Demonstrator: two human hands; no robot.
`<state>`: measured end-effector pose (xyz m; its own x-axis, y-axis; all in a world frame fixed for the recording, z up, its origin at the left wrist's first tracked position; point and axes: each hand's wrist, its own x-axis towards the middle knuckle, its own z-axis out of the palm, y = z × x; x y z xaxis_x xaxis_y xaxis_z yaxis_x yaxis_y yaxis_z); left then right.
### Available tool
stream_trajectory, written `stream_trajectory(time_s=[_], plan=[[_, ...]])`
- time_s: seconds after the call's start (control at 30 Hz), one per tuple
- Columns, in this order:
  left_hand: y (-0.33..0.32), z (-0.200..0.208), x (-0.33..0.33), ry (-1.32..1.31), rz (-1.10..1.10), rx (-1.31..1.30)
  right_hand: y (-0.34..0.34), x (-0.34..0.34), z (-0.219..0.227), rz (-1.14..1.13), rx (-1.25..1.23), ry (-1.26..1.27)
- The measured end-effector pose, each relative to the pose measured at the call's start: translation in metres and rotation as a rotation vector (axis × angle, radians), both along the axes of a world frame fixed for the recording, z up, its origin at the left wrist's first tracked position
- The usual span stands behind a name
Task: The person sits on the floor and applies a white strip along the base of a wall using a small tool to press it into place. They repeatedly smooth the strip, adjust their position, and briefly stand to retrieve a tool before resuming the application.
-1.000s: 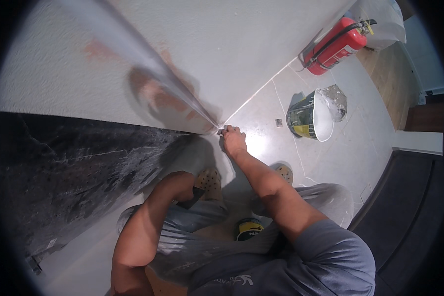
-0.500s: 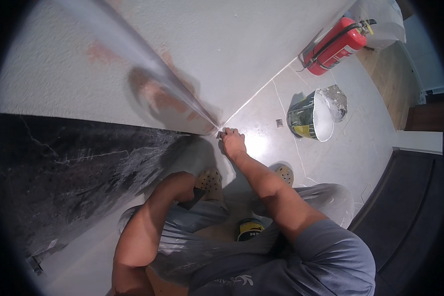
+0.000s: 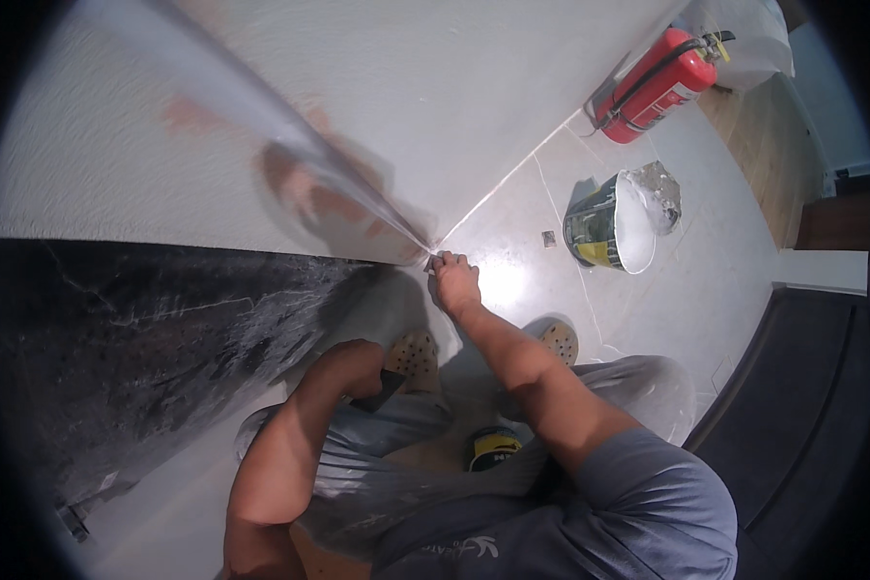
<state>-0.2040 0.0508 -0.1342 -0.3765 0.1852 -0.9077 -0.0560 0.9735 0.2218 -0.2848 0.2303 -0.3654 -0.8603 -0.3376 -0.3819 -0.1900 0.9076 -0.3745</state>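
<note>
At the foot of the wall corner [image 3: 358,198], my right hand [image 3: 459,282] is closed on a small flat grey-brown piece [image 3: 432,263], pressed low against the edge near the floor. What this piece is, I cannot make out. My left hand [image 3: 360,363] is beside my left knee, its fingers mostly turned away. It is closed on a dark flat piece with straight edges [image 3: 385,387], which juts out next to my tan clog [image 3: 415,358]. Reddish-brown patches [image 3: 309,188] show through the pale wall near the corner.
A bucket [image 3: 594,227] smeared with white stands right of my right hand. Beyond it a red fire extinguisher [image 3: 657,87] leans by the wall. A dark marbled panel [image 3: 164,309] runs along the left. Between my legs sits a small black-and-yellow container [image 3: 494,449].
The view has shifted slightly. Both hands keep nearly the same places, the right one still at the corner's foot and the left one by the knee.
</note>
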Motion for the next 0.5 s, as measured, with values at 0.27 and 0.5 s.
stream_trajectory(time_s=[0.27, 0.5], plan=[[0.001, 0.0048, 0.0001, -0.008, 0.021, -0.014, -0.0044, 0.0125, 0.0075, -0.033, -0.032, -0.005], [0.0, 0.0047, 0.0015, -0.026, 0.041, -0.028, -0.0117, 0.0127, 0.0002, -0.101, -0.038, -0.011]])
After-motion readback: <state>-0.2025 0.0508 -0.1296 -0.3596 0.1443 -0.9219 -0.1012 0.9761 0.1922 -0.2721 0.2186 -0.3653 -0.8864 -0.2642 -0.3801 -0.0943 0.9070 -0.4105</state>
